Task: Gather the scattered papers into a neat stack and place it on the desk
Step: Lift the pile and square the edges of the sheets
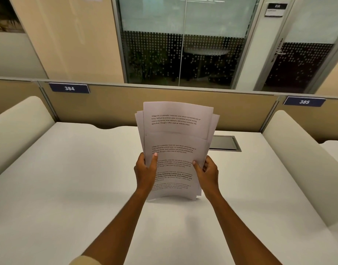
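Several white printed papers stand almost upright as one uneven bundle, bottom edges resting on or just above the white desk. Their top edges are staggered and fanned, so short blocks of text show on different sheets. My left hand grips the bundle's left edge, thumb pressed on the front sheet. My right hand grips the right edge the same way. Both forearms reach in from the bottom of the view.
A grey cable hatch is set into the desk just behind the papers on the right. Cream curved dividers flank the desk. A tan partition with blue number plates 384 and 385 closes the far edge.
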